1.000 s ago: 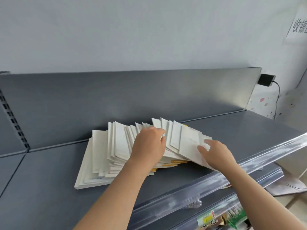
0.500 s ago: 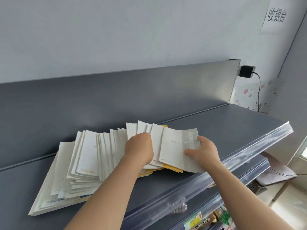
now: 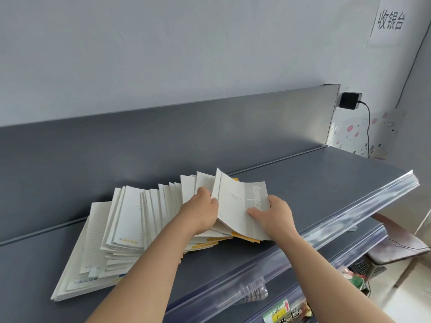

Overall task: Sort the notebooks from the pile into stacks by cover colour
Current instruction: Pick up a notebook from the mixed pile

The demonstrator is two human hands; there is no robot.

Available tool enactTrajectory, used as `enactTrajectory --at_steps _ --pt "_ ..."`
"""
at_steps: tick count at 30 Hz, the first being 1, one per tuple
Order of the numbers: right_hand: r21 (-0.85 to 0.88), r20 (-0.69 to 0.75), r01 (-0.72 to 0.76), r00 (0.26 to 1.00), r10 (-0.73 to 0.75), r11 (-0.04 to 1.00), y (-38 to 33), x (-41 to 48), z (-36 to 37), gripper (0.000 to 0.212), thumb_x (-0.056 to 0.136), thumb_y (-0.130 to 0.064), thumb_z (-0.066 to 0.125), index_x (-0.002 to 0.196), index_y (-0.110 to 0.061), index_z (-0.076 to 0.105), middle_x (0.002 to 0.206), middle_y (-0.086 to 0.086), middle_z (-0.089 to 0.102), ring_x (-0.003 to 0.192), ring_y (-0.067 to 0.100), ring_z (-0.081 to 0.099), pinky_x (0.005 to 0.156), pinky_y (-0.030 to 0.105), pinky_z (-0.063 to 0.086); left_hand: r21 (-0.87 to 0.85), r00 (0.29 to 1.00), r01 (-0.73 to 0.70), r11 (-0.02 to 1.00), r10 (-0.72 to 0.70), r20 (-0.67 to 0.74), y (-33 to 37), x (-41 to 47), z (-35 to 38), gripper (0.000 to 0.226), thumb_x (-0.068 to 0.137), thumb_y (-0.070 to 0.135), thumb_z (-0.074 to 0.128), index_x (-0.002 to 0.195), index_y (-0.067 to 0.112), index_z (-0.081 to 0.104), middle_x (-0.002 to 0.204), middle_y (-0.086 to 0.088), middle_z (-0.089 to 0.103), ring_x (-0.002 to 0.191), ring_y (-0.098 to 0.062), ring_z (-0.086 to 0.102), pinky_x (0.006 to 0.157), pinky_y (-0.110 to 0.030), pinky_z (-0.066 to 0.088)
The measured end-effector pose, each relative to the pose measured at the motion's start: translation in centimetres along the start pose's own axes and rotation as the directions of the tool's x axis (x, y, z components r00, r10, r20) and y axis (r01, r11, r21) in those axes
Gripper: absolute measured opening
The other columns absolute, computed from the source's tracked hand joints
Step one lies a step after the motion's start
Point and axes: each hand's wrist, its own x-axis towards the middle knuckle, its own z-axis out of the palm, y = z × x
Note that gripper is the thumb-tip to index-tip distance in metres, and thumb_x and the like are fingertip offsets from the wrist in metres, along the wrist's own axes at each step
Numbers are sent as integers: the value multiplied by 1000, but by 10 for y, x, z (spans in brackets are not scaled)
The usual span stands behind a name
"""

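Note:
A fanned pile of thin notebooks (image 3: 130, 227) lies on a grey metal shelf (image 3: 314, 190), mostly pale backs up, with yellow covers (image 3: 245, 237) peeking out underneath at the right. My right hand (image 3: 274, 216) grips the right end's top notebook (image 3: 240, 206), a pale one with a grey band and white lettering, thumb on its cover; its far edge is lifted. My left hand (image 3: 201, 212) grips the notebook's left edge, fingers curled under it, and lies on the pile.
The shelf has a grey back panel (image 3: 163, 141) and a clear plastic price rail (image 3: 326, 229) along its front edge. Bare shelf surface lies right of the pile. A black adapter with cable (image 3: 349, 100) hangs beyond the shelf's right end. Lower shelves hold packaged goods (image 3: 289, 311).
The right-end notebook was peeled from the fan and its far edge has risen. My left hand shifted right to its left edge. The view swung left and down.

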Motion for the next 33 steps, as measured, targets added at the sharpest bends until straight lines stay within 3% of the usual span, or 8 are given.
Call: enactTrajectory --at_steps 5,11,14,18,20,23,27,33 --pt "29 -63 68 996 -66 997 -13 -7 -1 27 80 -37 67 98 -22 55 93 -9 61 82 14 57 74 36 53 -198 996 -56 979 42 -77 -9 -14 -2 36 96 27 51 126 17 35 120 3 54 95 -13 57 61 -19 40" --pt "-2 -81 229 970 -228 974 -46 -20 -2 25 87 -44 55 102 -24 50 87 -11 58 89 17 46 105 43 30 -481 963 -126 868 -9 -268 -18 -32 -18 31 97 15 47 125 20 36 118 8 52 87 0 54 63 -15 40" --pt "157 33 288 954 -297 945 -64 -28 9 21 89 -36 52 110 -37 50 91 -14 65 92 18 61 81 40 53 -561 936 -134 817 -81 -342 -30 -41 -28 26 97 14 47 119 22 36 117 7 55 89 0 55 63 -12 39" --pt "240 117 339 920 -373 910 -89 -46 37 27 91 -24 55 115 -37 50 94 -12 68 84 5 65 58 18 52 -586 885 -132 799 -171 -432 -58 -59 -49 29 97 14 46 122 22 35 119 7 55 93 -3 55 66 -13 40" --pt "264 141 346 909 -391 900 -104 -58 55 29 91 -22 56 116 -36 50 94 -14 68 84 1 64 59 14 50 -554 866 -129 823 -179 -467 -75 -74 -61 32 98 13 44 127 21 34 110 11 56 83 2 53 61 -9 40" --pt "269 175 358 895 -411 894 -124 -79 86 27 89 -21 58 115 -29 53 92 -13 68 84 5 65 69 26 54 -497 842 -94 863 -197 -502 -104 -100 -79 33 98 12 41 129 20 33 97 18 53 75 3 50 52 -1 39" --pt "301 263 361 858 -441 883 -154 -116 137 28 87 -15 60 113 -24 53 90 -14 67 79 -3 62 57 9 47 -454 809 -26 891 -248 -533 -153 -141 -107 31 100 15 36 130 20 30 93 8 57 67 -7 49 55 -16 39" --pt "349 381 372 782 -493 860 -209 -199 223 28 87 -18 62 113 -21 54 93 -11 68 80 2 64 54 12 46 -388 718 93 917 -332 -612 -242 -222 -162 37 100 18 36 136 19 28 102 8 57 74 -7 54 55 -20 38"
